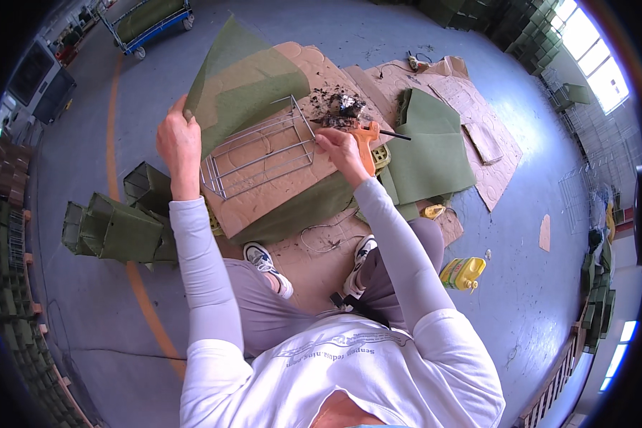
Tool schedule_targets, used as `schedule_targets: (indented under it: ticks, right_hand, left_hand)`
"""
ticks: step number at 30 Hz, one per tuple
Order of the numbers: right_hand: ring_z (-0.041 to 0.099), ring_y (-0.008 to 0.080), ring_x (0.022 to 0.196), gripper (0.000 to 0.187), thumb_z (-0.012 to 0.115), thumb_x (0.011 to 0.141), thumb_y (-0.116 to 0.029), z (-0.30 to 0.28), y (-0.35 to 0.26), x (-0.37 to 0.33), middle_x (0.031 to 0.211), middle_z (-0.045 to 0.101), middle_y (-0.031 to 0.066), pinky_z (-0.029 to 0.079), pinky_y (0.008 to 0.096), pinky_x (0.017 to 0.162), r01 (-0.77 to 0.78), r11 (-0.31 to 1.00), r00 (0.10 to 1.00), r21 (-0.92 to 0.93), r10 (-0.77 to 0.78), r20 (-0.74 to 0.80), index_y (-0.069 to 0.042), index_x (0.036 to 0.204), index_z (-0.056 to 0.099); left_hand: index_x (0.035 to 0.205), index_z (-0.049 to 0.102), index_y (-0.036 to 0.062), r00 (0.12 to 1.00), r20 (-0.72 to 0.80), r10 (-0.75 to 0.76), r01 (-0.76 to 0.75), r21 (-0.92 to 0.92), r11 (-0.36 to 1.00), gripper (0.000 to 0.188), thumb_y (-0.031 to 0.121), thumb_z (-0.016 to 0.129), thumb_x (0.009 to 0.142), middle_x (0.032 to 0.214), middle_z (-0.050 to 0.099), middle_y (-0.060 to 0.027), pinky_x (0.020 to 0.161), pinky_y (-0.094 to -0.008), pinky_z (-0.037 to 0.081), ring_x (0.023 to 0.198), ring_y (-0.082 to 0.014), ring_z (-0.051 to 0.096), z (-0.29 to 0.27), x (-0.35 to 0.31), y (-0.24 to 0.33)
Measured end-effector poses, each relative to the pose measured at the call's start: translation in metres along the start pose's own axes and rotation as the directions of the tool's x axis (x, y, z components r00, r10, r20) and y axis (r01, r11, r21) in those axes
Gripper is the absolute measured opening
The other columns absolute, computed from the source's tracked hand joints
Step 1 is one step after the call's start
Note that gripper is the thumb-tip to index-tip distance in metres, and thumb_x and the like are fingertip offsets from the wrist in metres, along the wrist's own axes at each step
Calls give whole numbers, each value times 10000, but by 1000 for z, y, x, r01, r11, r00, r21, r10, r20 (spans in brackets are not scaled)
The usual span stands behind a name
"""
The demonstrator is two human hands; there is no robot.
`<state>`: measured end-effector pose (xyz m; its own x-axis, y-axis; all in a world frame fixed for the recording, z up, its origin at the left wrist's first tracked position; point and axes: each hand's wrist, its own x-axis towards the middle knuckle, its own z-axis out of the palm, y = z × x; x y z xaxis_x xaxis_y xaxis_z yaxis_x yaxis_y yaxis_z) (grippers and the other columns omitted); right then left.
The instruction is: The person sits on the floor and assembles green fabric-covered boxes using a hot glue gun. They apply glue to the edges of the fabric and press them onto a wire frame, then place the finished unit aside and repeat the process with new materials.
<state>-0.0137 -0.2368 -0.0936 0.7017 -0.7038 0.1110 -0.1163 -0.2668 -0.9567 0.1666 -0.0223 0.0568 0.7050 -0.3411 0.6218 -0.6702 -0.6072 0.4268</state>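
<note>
My left hand (179, 141) is closed on the edge of a thin green fabric sheet (246, 100), which rises and spreads over the far side of the cardboard. Below the sheet a grey wire frame (260, 157) lies on its side on the cardboard work surface (285, 182). My right hand (342, 152) has its thumb and fingers pinched together at the frame's right end. Just beyond it lies an orange glue gun (366, 137) with a black glue stick in its back. Its nozzle end is dirty with dark residue.
Finished-looking green fabric boxes (118, 221) stand on the floor at left. More green sheets (435, 143) lie on cardboard at right. A yellow bottle (464, 273) stands beside my knee. A blue cart (150, 32) is at far left, and wire frames (578, 192) lean along the right wall.
</note>
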Motion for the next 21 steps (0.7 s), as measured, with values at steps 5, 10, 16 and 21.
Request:
schedule_targets:
  ticks: [5,10,16,21]
  right_hand:
    - [584,107,579,193,588,868,-179,-12,-23,15,645,628,53,462,273,566,126,974,992,-188,-119,51,10,860,624]
    - [517,101,538,232,537,925,-184,-33,-43,32,607,515,-7,431,255,512,-61,933,997,355,39,68,-3,780,529]
    - [539,94,589,253,624,864,-169,-51,-63,14,622,524,13,450,260,539,3,1000,952,-22,4,305,-48,1082,582]
    - [638,307,755,290,655,758,-186,-34,-50,21,750,650,145,484,400,708,389,796,873,-463,-157,462,-104,1036,645]
  left_hand:
    - [1065,633,50,988,97,-116,118,-14,993,282,79,573,790,882,631,-234,710,-456,475,858,-413,602,11,-11,-11]
    - [1095,628,50,984,89,-156,165,-109,980,286,128,572,826,927,630,-245,744,-435,464,900,-413,597,7,-9,-18]
    - [1055,638,65,995,23,-97,99,-127,987,265,101,564,802,862,627,-238,703,-465,466,852,-426,593,10,-9,-19]
    - [1056,639,67,992,57,-110,115,-111,987,265,98,566,803,864,631,-232,706,-461,470,848,-423,597,11,-11,-14]
